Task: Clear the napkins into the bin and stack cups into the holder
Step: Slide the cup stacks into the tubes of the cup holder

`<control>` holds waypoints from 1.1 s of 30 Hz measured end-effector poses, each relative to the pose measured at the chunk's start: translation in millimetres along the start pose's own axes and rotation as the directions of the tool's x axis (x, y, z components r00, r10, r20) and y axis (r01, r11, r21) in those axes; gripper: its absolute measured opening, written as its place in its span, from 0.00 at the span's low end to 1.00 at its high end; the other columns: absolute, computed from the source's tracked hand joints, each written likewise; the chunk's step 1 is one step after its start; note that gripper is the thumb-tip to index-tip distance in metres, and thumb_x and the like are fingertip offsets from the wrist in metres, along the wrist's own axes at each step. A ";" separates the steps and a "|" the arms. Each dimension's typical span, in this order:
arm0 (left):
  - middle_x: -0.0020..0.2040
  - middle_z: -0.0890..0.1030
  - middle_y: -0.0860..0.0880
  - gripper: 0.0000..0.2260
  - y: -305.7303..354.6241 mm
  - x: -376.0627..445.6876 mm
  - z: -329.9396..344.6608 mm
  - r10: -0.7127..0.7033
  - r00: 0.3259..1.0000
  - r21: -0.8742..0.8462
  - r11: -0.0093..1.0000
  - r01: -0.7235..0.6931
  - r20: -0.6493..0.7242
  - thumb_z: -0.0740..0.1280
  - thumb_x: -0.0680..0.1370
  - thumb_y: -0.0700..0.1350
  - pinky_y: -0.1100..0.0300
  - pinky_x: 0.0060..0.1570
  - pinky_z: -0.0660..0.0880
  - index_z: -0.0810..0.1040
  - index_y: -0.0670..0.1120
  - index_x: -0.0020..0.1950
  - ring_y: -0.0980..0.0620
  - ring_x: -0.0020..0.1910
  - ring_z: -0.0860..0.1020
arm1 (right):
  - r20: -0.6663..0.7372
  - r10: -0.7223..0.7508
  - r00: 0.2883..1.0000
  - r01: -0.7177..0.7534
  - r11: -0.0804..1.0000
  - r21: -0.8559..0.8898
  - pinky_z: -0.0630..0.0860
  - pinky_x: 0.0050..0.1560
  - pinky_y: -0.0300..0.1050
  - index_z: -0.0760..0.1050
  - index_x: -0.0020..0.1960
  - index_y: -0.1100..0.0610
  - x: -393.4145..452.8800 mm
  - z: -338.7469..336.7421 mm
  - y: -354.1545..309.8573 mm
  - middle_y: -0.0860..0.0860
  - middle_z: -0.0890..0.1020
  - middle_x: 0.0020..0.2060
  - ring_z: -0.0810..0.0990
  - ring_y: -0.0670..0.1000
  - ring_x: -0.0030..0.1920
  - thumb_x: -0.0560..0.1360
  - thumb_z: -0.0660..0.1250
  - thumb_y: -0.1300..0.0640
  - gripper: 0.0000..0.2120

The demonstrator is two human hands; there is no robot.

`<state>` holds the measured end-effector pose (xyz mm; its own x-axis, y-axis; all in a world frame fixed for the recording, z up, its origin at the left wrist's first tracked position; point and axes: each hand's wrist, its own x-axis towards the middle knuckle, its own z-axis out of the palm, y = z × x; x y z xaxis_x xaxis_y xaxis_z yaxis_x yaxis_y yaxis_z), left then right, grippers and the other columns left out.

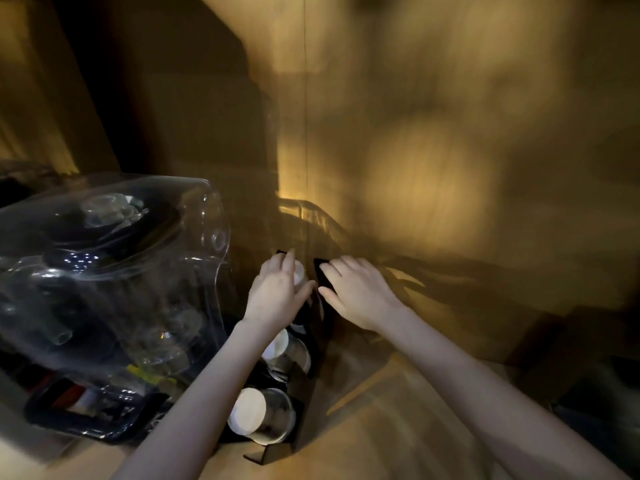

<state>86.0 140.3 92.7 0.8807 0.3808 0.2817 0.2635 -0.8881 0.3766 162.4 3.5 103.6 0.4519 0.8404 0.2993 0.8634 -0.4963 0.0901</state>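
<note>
Café svc counter: cup holder (304, 379), clear dispenser (114, 271).

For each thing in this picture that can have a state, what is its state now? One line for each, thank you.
Left hand: closed around a cup at the holder's far end.
Right hand: resting on the holder's far end, fingers spread.
Held cup: lying sideways, white end showing.
Cup holder: black, lying along the counter, partly filled.
Middle cup: lying in the holder.
Near cup: lying in the holder.
Clear dome cover: closed over dark items.
</note>
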 end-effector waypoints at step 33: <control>0.38 0.81 0.43 0.07 215.6 -137.0 206.4 0.058 0.500 -0.400 0.683 0.612 0.864 0.62 0.77 0.45 0.63 0.32 0.70 0.75 0.41 0.48 0.53 0.29 0.78 | 0.509 0.844 0.169 -0.934 -0.028 0.357 0.74 0.56 0.51 0.69 0.61 0.63 -330.8 60.1 84.7 0.63 0.78 0.58 0.77 0.61 0.57 0.76 0.60 0.57 0.16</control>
<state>103.4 -156.5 -46.8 0.7959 -0.0830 -0.5997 0.5613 -0.2703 0.7823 99.5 -303.5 -44.8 0.9194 -0.1659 -0.3566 -0.3659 -0.6932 -0.6210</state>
